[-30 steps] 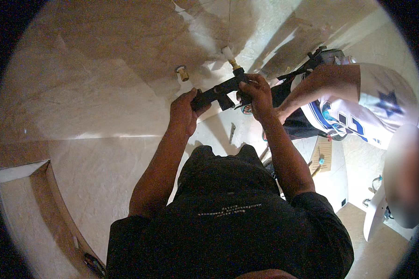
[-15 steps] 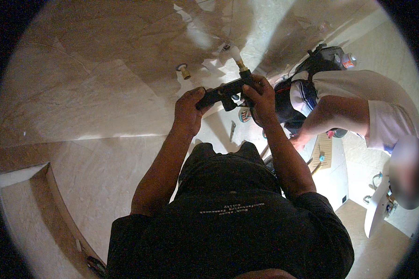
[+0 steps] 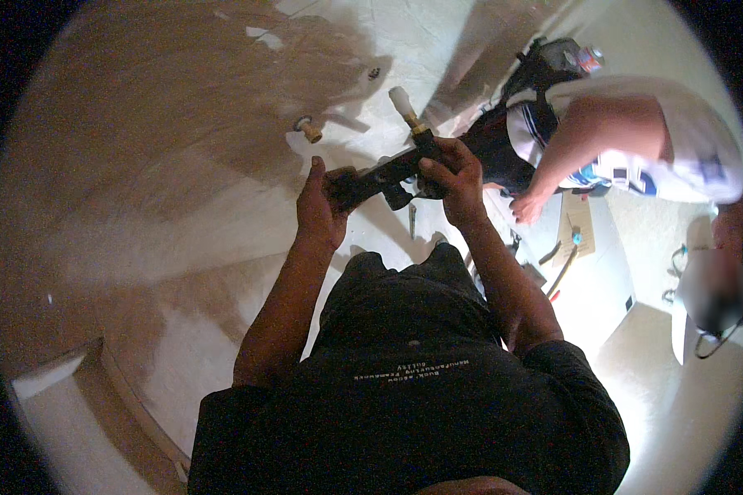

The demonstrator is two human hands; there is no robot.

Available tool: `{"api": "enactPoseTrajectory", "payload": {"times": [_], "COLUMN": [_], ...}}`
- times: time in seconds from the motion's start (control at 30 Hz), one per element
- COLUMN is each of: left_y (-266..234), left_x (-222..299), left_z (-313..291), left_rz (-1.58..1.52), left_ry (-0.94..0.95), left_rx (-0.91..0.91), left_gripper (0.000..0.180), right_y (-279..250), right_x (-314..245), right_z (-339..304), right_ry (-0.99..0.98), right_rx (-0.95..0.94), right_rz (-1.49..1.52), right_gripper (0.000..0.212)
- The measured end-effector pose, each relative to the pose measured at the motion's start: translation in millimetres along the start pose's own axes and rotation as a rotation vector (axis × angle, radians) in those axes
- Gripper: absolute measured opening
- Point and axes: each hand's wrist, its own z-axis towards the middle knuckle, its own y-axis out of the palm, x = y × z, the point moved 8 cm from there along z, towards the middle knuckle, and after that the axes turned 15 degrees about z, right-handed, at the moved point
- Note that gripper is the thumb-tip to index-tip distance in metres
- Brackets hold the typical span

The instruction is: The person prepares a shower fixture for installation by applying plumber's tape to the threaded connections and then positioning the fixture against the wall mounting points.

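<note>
A black mixer tap body (image 3: 386,175) spans both my hands, tilted with its right end higher. My left hand (image 3: 318,206) supports its left end from beneath, fingers curled under it and thumb raised. Around the right end my right hand (image 3: 462,186) is closed, thumb on top. From that end juts a brass fitting (image 3: 418,124), tipped by a white-wrapped threaded piece (image 3: 399,100). It points toward the wall, apart from a dark round hole (image 3: 374,73) there. A second brass fitting (image 3: 309,130) sticks out of the wall beyond my left hand.
Close on the right a co-worker (image 3: 611,132) bends over, one hand low by the floor. Below lie a cardboard sheet (image 3: 576,227) and a tool with a yellowish handle (image 3: 562,274). A recessed ledge (image 3: 82,396) runs along the lower left.
The white-wrapped end was up near the wall hole and now stands back from it. My left thumb has lifted off the tap body. The co-worker's arm and head have shifted, and my view has turned.
</note>
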Motion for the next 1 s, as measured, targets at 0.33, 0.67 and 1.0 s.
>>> {"api": "enactPoseTrajectory", "payload": {"times": [0.33, 0.67, 1.0], "left_y": [-2, 16, 48], "left_x": [-12, -43, -47], "left_z": [61, 91, 68], "left_rz": [0.026, -0.16, 0.135], "left_ry": [-0.364, -0.428, -0.356], "left_rx": [-0.237, -0.561, -0.591], "left_gripper": [0.081, 0.07, 0.052], "right_y": [-1, -30, -39], "right_x": [19, 45, 18], "right_z": [-11, -27, -41], "right_ry": [-0.056, -0.136, -0.098], "right_rx": [0.225, 0.444, 0.378], "right_rz": [-0.067, -0.081, -0.034], "right_gripper": [0.042, 0.043, 0.048]}}
